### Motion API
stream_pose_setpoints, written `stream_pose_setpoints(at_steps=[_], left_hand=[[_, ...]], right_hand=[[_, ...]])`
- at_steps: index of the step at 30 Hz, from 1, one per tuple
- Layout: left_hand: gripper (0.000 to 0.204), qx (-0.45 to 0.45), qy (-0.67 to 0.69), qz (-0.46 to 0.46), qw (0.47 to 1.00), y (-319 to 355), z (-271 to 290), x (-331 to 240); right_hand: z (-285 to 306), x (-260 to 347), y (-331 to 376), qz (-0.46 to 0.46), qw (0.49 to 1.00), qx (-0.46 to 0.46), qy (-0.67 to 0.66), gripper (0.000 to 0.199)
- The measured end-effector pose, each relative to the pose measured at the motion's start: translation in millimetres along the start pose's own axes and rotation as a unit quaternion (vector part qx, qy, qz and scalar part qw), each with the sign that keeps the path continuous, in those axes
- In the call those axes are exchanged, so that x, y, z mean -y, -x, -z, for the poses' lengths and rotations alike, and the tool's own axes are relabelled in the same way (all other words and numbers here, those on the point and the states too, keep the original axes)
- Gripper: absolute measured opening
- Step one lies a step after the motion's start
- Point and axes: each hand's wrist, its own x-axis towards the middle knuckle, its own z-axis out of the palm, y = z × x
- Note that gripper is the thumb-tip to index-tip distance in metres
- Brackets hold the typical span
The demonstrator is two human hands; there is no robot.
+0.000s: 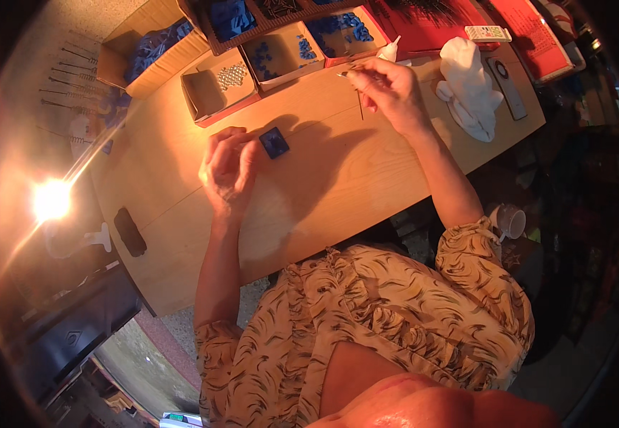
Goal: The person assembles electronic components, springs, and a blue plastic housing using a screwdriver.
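Observation:
My right hand [393, 93] is raised over the far part of the table, its fingers pinched on a thin metal rod [361, 107] that hangs below them. Something small and shiny shows at the fingertips, too small to name. Loosely curled, my left hand [229, 171] hovers over the tabletop with nothing visible in it. Just right of its fingers lies a small dark blue square piece [274, 143]. Beyond, a cardboard box of small silvery beads [232, 76] adjoins boxes of small blue parts [306, 48].
A carton of blue plastic pieces [156, 51] stands far left. White cloth [466, 89] and a pale flat handheld thing [507, 87] lie at the right. A small white bottle [390, 50] stands by the boxes. Coiled wires [74, 93] line the left, near a bright lamp [52, 201].

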Motion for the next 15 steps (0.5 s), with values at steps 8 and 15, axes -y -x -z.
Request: stream_pose_setpoints(at_steps=[8, 15], left_hand=[[0.010, 0.095, -0.109, -0.175, 0.974, -85.1, -23.2, -69.4], [0.015, 0.209, -0.200, -0.301, 0.909, -180.6, -120.1, -55.3]], right_hand=[[28.3, 3.3, -5.0, 0.054, 0.982, -0.095, -0.153, 0.019], [28.0, 2.0, -7.5, 0.099, 0.979, -0.147, -0.104, 0.021]])
